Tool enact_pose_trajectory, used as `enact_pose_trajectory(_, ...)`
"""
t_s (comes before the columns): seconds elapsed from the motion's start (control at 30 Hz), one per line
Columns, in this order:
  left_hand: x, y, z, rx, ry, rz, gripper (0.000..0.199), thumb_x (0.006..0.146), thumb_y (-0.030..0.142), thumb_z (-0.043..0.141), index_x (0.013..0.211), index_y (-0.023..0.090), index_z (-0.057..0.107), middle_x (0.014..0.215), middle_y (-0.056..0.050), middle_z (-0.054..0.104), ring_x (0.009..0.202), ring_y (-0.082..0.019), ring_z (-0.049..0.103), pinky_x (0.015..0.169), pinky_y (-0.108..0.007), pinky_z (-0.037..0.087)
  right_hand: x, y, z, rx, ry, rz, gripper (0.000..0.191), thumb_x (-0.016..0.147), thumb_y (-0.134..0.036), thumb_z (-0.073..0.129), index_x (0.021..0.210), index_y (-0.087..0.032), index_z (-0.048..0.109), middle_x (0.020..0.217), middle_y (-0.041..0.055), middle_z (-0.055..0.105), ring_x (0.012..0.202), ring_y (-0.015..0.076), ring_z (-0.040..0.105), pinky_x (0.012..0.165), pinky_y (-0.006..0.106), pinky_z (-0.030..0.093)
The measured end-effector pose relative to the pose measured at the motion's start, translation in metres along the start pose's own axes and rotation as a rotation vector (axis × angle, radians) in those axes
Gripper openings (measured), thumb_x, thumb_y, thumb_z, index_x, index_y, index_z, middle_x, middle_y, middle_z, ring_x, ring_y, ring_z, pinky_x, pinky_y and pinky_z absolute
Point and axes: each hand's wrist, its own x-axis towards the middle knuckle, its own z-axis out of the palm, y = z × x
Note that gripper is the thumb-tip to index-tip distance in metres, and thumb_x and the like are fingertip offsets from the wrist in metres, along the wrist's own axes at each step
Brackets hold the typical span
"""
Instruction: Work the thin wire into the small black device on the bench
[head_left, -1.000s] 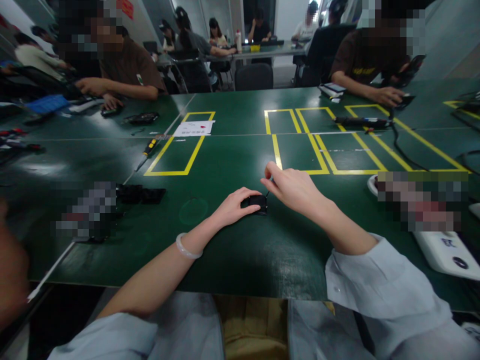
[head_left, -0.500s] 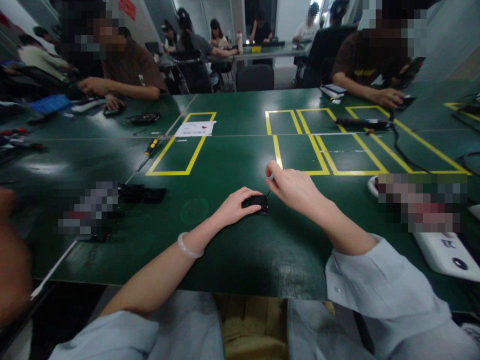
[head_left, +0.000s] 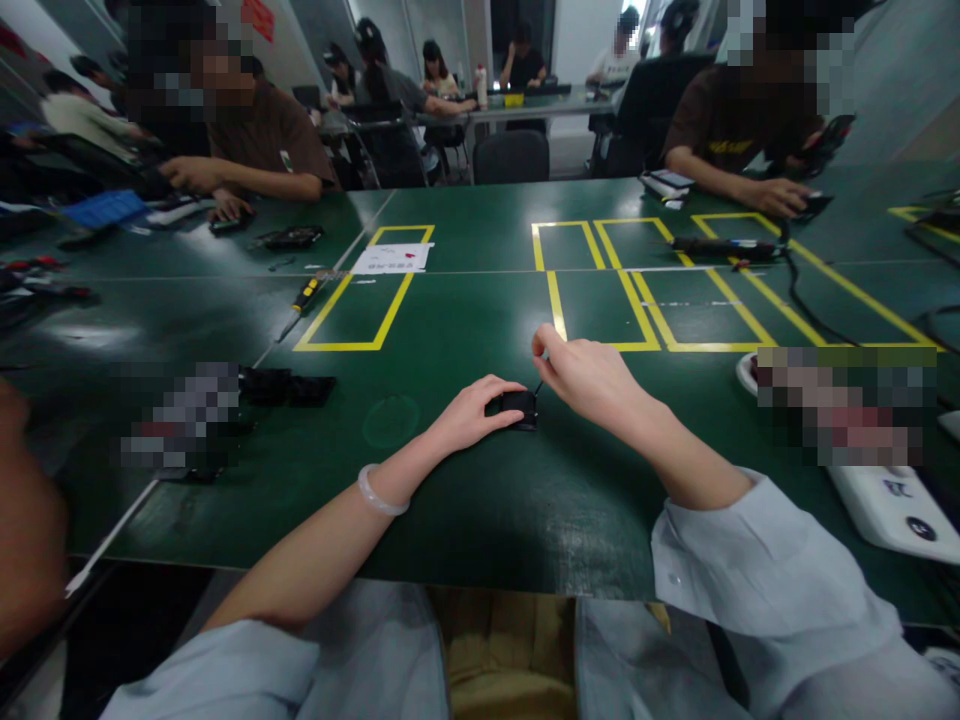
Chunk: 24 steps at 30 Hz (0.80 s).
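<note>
A small black part [head_left: 519,408] lies on the green table [head_left: 465,520], in front of me near the middle. My left hand [head_left: 480,412] grips it from the left, thumb along the near side and fingers along the far side. Just above and to the right, my right hand [head_left: 581,370] is closed in a pinch. A thin dark shaft [head_left: 538,387] runs down from its fingers to the right edge of the black part. Whatever the fingertips hold above that shaft is hidden.
Black pieces [head_left: 289,386] lie to the left. Further back are a yellow-black screwdriver [head_left: 306,293], a white paper [head_left: 391,258] and yellow tape outlines. A white device [head_left: 892,510] is at right. Another person's arm [head_left: 30,520] enters at left; people sit across the table.
</note>
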Motion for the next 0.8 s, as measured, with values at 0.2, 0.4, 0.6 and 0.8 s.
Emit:
enact_pose_trajectory(0.2, -0.0001, -0.0008, 0.0004, 0.002, -0.007, -0.005, 0.039, 0.09, 0.046, 0.054, 0.121, 0.024, 0.059, 0.107, -0.005, 0.059, 0.102, -0.022, 0.057, 0.093, -0.034, 0.044, -0.0003, -0.0006, 0.0012, 0.044, 0.018, -0.012, 0.027, 0.096, -0.037, 0.031, 0.111, -0.02, 0.047, 0.083, 0.0049, 0.07, 0.071, 0.0203, 0.064, 0.052, 0.027, 0.022)
enact_pose_trajectory(0.4, 0.0002, 0.0, 0.0003, -0.001, 0.0, -0.005, 0.039, 0.089, 0.046, 0.055, 0.121, 0.024, 0.059, 0.108, -0.005, 0.06, 0.101, -0.021, 0.058, 0.093, -0.034, 0.044, 0.0004, -0.002, 0.0014, 0.028, -0.007, -0.004, 0.026, 0.096, -0.033, 0.029, 0.111, -0.02, 0.047, 0.083, 0.0056, 0.07, 0.069, 0.0198, 0.064, 0.052, 0.027, 0.022)
enact_pose_trajectory(0.6, 0.0001, -0.0011, 0.0004, -0.003, 0.007, 0.003, 0.039, 0.089, 0.046, 0.055, 0.121, 0.024, 0.059, 0.109, -0.004, 0.059, 0.101, -0.021, 0.058, 0.092, -0.033, 0.044, -0.001, -0.0025, 0.0004, 0.07, 0.032, -0.016, 0.026, 0.095, -0.033, 0.03, 0.111, -0.02, 0.046, 0.084, 0.0052, 0.07, 0.069, 0.0193, 0.063, 0.052, 0.027, 0.021)
enact_pose_trajectory(0.8, 0.0003, -0.0001, -0.0006, -0.001, -0.01, -0.004, 0.039, 0.09, 0.046, 0.055, 0.122, 0.024, 0.058, 0.109, -0.005, 0.06, 0.102, -0.021, 0.058, 0.092, -0.034, 0.044, 0.0006, -0.0015, 0.0021, 0.032, -0.005, -0.002, 0.029, 0.097, -0.037, 0.029, 0.11, -0.02, 0.048, 0.08, 0.0052, 0.069, 0.068, 0.02, 0.063, 0.053, 0.027, 0.021)
